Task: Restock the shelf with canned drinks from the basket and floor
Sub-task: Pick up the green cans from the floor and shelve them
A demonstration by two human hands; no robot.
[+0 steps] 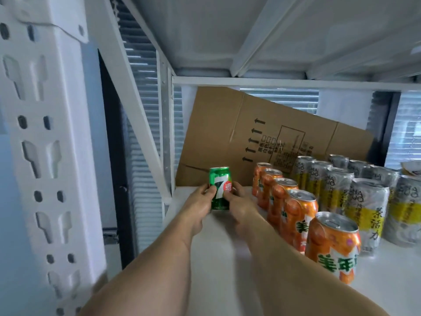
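A green can [219, 188] with a white 7 stands upright far back on the left part of the white shelf [218, 242]. My left hand [200, 201] grips its left side and my right hand [237, 201] grips its right side, fingers curled round it. To the right runs a row of orange cans [298, 215] from back to front. Beyond them stand silver and yellow cans [364, 206] in rows.
A flattened brown cardboard box [250, 133] leans against the back of the shelf. A white perforated upright [43, 156] and a diagonal brace [141, 119] frame the left side. The upper shelf's underside [250, 30] hangs close overhead.
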